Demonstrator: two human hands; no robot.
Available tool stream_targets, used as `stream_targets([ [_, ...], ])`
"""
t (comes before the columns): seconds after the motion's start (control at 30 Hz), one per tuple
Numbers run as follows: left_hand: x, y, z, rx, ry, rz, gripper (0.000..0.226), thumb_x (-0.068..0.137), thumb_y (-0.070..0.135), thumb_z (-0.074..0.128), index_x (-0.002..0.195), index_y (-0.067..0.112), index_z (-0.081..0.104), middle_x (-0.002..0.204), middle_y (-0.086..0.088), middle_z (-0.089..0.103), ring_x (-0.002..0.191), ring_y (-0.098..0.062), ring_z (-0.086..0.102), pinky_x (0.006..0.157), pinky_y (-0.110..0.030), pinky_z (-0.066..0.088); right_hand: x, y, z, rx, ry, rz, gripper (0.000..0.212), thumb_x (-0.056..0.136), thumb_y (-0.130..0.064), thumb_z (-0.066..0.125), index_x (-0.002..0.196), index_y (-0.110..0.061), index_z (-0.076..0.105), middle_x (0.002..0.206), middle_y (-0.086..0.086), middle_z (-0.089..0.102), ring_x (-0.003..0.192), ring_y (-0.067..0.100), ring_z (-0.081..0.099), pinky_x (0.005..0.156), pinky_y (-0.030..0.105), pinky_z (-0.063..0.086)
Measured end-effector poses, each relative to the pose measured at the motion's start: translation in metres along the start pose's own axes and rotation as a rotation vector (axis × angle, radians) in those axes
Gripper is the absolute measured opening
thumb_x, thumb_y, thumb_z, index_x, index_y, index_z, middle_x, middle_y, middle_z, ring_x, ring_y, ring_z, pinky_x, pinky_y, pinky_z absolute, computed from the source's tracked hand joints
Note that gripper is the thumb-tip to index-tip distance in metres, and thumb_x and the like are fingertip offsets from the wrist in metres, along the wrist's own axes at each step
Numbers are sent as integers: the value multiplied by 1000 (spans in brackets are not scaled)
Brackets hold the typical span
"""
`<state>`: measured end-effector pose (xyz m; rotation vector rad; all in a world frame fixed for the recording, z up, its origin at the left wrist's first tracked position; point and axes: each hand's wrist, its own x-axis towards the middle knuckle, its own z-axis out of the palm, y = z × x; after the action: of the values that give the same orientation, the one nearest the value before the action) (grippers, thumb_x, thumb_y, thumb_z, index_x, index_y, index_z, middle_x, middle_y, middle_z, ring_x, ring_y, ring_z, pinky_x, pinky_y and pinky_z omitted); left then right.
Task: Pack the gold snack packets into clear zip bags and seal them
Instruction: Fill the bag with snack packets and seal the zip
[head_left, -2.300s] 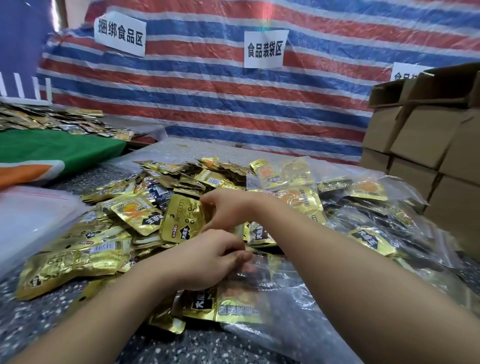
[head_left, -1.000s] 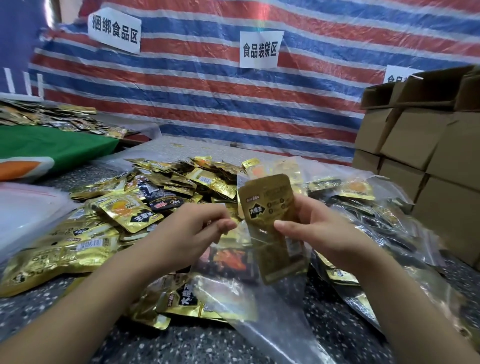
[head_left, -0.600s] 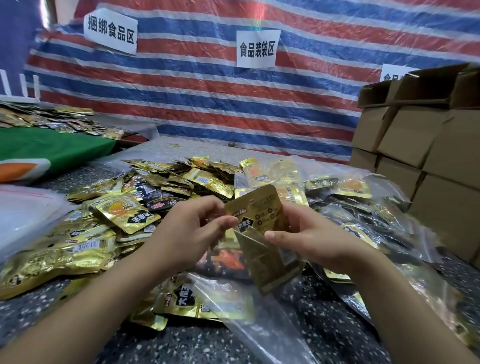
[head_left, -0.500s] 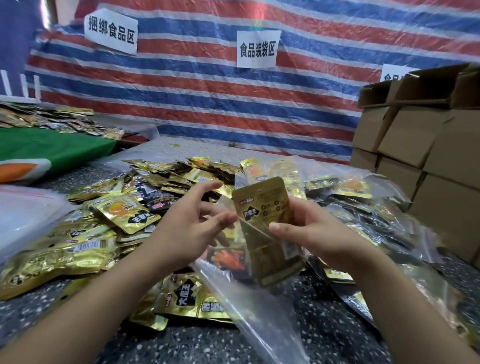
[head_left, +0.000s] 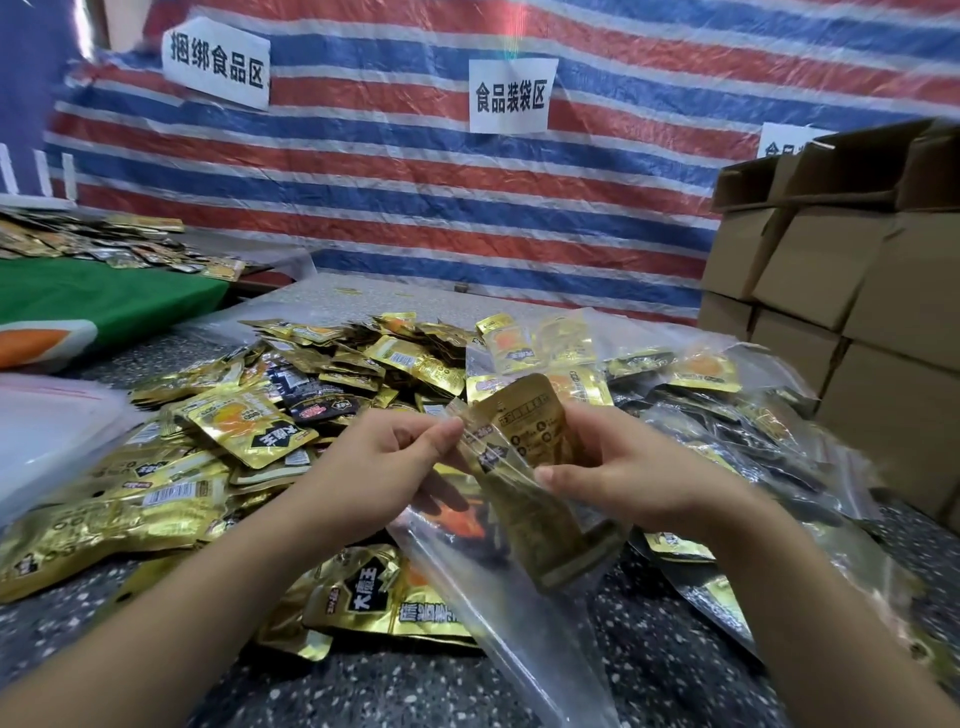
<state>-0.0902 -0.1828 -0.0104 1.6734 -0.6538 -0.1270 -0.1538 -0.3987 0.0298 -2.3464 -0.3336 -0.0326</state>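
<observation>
A gold snack packet (head_left: 535, 431) stands upright, its lower part inside a clear zip bag (head_left: 498, 587) held above the table. My left hand (head_left: 379, 467) pinches the bag's mouth edge at the left. My right hand (head_left: 623, 473) grips the packet and the bag's right side. More packets lie inside the bag's lower part. A heap of loose gold packets (head_left: 218, 431) covers the table to the left and behind my hands.
Filled clear bags of packets (head_left: 727, 426) lie to the right. Stacked cardboard boxes (head_left: 841, 275) stand at the far right. A pile of empty clear bags (head_left: 47, 426) lies at the left edge, beside a green cloth (head_left: 104, 296). A striped tarp hangs behind.
My right hand picked a gold packet from the heap, raised it and pushed it down into the clear bag. My left hand shifted from the lying bag to pinching its mouth.
</observation>
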Motion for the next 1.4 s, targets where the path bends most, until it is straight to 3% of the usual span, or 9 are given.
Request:
stream_targets([
  [0.27, -5, 0, 4, 92, -70, 96, 28, 96, 32, 52, 85, 21, 75, 80, -10, 74, 76, -25, 71, 66, -34, 59, -1, -9, 9, -253, -200, 11, 14, 91, -22, 62, 105, -23, 62, 100, -1, 67, 93, 17, 64, 85, 45, 55],
  [0.47, -2, 2, 2, 33, -13, 48, 39, 82, 48, 55, 88, 16, 75, 86, -18, 73, 79, -35, 71, 76, -48, 60, 1, -9, 10, -145, 52, 8, 14, 86, -21, 73, 94, -20, 61, 92, 4, 70, 87, 24, 68, 78, 50, 56],
  [0.57, -4, 1, 4, 13, -66, -16, 34, 83, 40, 60, 84, 9, 73, 82, -14, 74, 72, -26, 74, 60, -32, 61, 1, -6, 9, -148, 106, -6, 7, 90, -26, 69, 87, -25, 63, 85, 0, 70, 80, 19, 67, 74, 46, 56],
  [0.67, -7, 0, 7, 38, -58, -59, 26, 93, 32, 59, 81, 13, 72, 76, -7, 75, 66, -18, 73, 48, -24, 53, 1, -6, 12, -168, 128, -19, 31, 98, -41, 55, 74, -24, 67, 73, 3, 67, 63, 13, 60, 61, 40, 51],
  [0.8, -7, 0, 7, 47, 26, -39, 28, 94, 30, 58, 79, 11, 71, 73, -10, 72, 60, -13, 69, 46, -19, 50, -1, -7, 11, -252, 56, -91, 18, 91, -38, 67, 88, -23, 76, 78, -8, 71, 67, 2, 62, 56, 16, 46],
  [1.0, -6, 1, 8, 17, 118, 22, 28, 94, 31, 59, 70, 24, 73, 66, -2, 70, 57, -7, 66, 49, -19, 52, 0, -11, 12, -457, 188, -237, 21, 98, -30, 58, 96, -21, 76, 80, -9, 71, 72, 8, 62, 66, 34, 54],
  [1.17, -7, 10, 7, -120, 169, 57, 30, 91, 33, 60, 67, 22, 74, 60, 4, 66, 56, -5, 64, 48, -22, 51, 0, -17, 12, -608, 454, -472, 31, 99, -29, 49, 83, -8, 66, 67, 2, 62, 58, 26, 55, 54, 42, 47],
  [1.27, -11, 13, 9, -181, 68, 56, 32, 75, 51, 60, 79, 24, 77, 75, 1, 73, 65, -11, 70, 52, -22, 53, 0, -19, 11, -614, 597, -552, 35, 101, -30, 49, 85, -6, 68, 67, 6, 64, 57, 32, 58, 52, 43, 48],
  [1.4, -14, 13, 15, -146, -98, 67, 33, 81, 45, 57, 86, 18, 75, 94, -2, 77, 81, -19, 75, 62, -20, 56, 0, -19, 10, -549, 708, -612, 31, 99, -23, 54, 82, -2, 68, 65, 6, 63, 55, 30, 56, 50, 41, 47],
])
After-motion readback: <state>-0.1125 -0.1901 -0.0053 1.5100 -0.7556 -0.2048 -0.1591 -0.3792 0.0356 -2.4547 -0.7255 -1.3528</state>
